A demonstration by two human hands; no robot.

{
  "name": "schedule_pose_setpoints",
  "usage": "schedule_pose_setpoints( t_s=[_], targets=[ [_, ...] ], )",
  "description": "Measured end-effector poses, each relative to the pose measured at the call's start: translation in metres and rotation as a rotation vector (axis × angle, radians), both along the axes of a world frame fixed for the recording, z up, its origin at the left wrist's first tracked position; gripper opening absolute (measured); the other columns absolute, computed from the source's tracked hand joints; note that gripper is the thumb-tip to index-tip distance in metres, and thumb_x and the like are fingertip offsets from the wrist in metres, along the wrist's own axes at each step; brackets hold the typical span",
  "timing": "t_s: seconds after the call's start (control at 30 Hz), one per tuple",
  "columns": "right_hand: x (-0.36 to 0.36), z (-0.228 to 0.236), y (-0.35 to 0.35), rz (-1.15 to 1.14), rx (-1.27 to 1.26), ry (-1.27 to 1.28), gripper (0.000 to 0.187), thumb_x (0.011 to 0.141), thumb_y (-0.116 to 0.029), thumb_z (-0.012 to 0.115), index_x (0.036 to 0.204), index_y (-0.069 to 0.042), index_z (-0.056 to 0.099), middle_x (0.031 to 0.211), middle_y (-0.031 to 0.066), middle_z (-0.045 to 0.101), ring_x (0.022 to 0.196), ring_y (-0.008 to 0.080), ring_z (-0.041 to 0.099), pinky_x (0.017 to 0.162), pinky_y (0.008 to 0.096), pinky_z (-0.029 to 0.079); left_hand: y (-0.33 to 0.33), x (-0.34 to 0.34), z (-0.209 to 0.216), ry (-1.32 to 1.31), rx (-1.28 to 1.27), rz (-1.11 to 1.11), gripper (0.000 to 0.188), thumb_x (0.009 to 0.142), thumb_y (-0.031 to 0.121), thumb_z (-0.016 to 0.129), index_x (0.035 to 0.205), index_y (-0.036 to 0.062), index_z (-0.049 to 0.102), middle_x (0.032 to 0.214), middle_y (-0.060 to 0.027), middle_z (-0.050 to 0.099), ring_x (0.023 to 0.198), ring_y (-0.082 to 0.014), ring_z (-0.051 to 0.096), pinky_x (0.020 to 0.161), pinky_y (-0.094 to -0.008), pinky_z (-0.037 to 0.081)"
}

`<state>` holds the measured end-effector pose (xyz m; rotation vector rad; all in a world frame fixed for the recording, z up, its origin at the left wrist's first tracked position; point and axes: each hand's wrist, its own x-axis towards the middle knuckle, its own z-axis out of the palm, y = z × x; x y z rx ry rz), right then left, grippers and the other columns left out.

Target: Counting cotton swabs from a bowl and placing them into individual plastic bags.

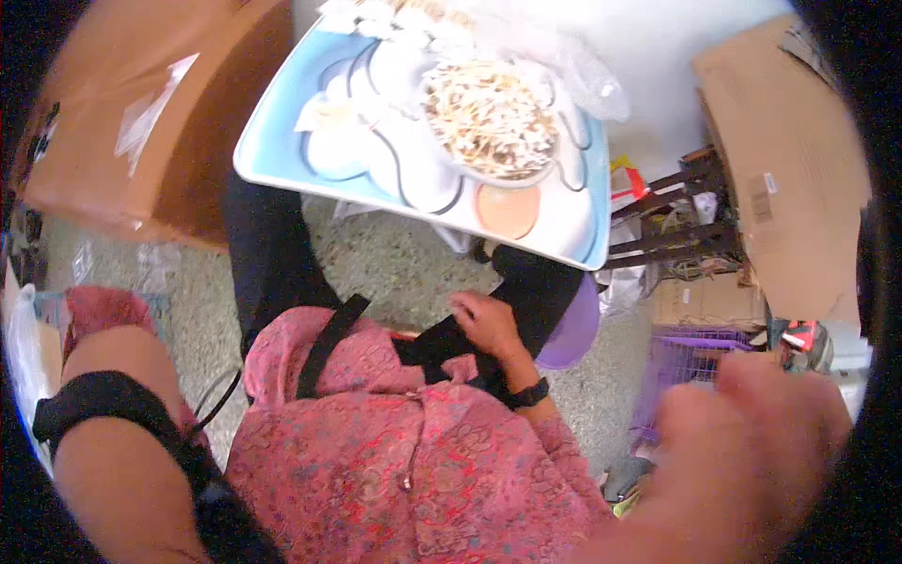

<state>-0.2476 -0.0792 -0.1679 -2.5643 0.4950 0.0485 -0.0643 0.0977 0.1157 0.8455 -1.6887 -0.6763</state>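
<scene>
My right hand (486,324), with a black watch at its wrist, rests on my right thigh, fingers loosely apart and holding nothing. At the left edge my left arm (127,489) is bent back toward the camera. A black strap (113,399) wraps it, and its fingers lie outside the picture. Past my knees stands a blue-and-white tray-like table (268,155). On it is a round bowl (493,117) heaped with thin white and yellowish pieces. Nearby are a peach-coloured disc (507,210) and a small pale pile (329,115).
Close to the lens at lower right is a blurred, curled hand (752,442); whose it is I cannot tell. A large brown carton (103,103) stands left, cardboard (785,179) right. A purple crate (681,367) and purple stool-like object (573,329) sit on the right.
</scene>
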Motion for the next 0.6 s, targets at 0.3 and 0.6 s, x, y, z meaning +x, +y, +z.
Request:
schedule_pose_setpoints(
  t_s=[0.3,0.6],
  targets=[
    [-0.011,0.005,0.002,0.021,-0.083,-0.003,0.022,0.082,-0.022,0.055,0.099,-0.010,0.061,0.097,0.0110,0.063,0.087,0.0308,0.060,0.073,0.0379,0.050,-0.019,0.005,0.040,-0.036,-0.153,-0.250,0.015,0.084,0.019,0.053,0.085,0.0064,0.062,0.085,-0.0119,0.060,0.077,-0.0282,0.056,0.064,-0.0369,0.047],
    [-0.001,-0.003,0.001,0.057,-0.084,-0.063,0.021,0.084,-0.021,0.054,0.099,-0.008,0.060,0.096,0.0128,0.062,0.087,0.0319,0.060,0.074,0.0383,0.049,-0.014,-0.011,0.055,0.109,-0.251,-0.375,0.015,0.085,0.017,0.052,0.084,0.0070,0.063,0.086,-0.0121,0.061,0.076,-0.0272,0.056,0.063,-0.0357,0.046]
  ],
)
